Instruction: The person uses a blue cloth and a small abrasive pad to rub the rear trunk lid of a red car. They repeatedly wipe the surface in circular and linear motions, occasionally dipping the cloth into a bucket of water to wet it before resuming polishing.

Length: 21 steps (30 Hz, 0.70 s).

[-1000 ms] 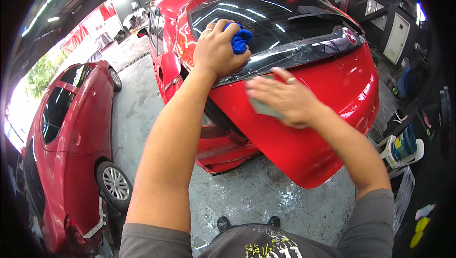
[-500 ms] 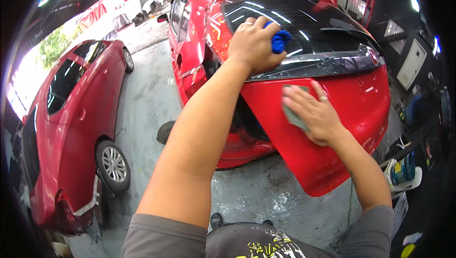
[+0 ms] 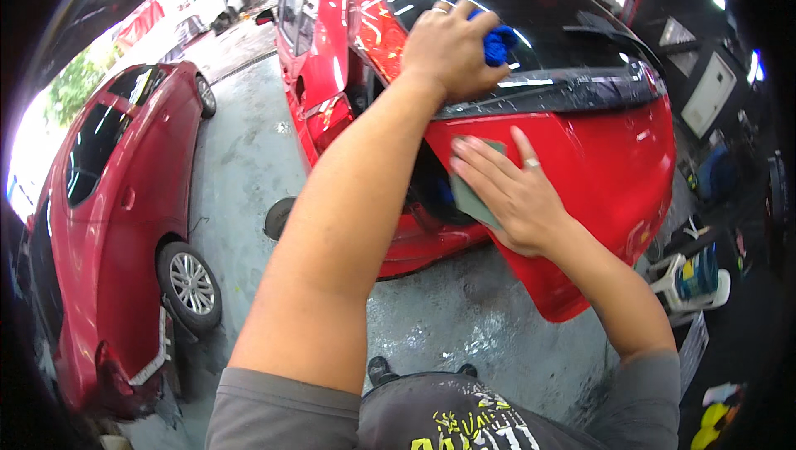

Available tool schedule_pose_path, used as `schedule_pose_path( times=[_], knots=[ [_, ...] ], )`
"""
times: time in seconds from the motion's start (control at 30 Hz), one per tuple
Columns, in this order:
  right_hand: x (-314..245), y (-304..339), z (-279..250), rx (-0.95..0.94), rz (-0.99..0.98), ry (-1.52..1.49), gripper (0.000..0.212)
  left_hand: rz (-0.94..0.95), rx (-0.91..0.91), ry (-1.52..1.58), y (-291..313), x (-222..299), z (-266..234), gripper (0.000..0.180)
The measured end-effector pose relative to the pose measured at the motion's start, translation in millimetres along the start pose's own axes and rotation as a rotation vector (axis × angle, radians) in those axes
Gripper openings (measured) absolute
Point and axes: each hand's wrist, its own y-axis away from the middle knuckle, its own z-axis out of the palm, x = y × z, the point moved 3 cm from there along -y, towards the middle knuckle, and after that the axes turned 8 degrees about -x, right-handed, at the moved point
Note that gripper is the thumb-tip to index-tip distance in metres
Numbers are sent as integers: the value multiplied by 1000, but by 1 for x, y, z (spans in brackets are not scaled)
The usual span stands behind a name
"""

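A red hatchback tailgate [image 3: 609, 160] stands raised partway in front of me, its lower left edge apart from the body. My right hand [image 3: 510, 193] lies over a grey-green sheet of sandpaper [image 3: 474, 201], holding it flat against the red panel near its left edge. The sheet sticks out past the panel's edge under my fingers. Higher up, my left hand [image 3: 456, 52] is closed around a bunched blue cloth [image 3: 498, 45] beside the rear window [image 3: 547, 44]. Part of the cloth is hidden by my fingers.
A darker red car [image 3: 124, 201] is parked at the left. The wet grey floor [image 3: 464, 334] carries a round dark object [image 3: 280, 218] by the hatchback. At the right, a white stool [image 3: 670, 288] bears a teal bucket [image 3: 698, 274]. A wiper [image 3: 605, 31] crosses the rear window.
My right hand has slid the sandpaper leftward across the panel to its edge. My left hand stays by the window with the cloth. The whole view has shifted slightly.
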Motion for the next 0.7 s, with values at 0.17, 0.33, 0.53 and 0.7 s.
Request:
schedule_pose_path(
  times=[0.17, 0.33, 0.53, 0.7],
  knots=[
    [-14, -32, 2, 15, 24, -46, 80, 7, 7, 42, 1, 1, 3, 59],
    [-55, 104, 31, -117, 215, -159, 79, 19, 44, 14, 3, 3, 9, 60],
    [-54, -12, 12, 114, 179, -65, 75, 34, 15, 33, 2, 1, 9, 63],
    [-72, 7, 19, 90, 219, -154, 78, 51, 14, 18, 7, -8, 3, 61]
  ],
)
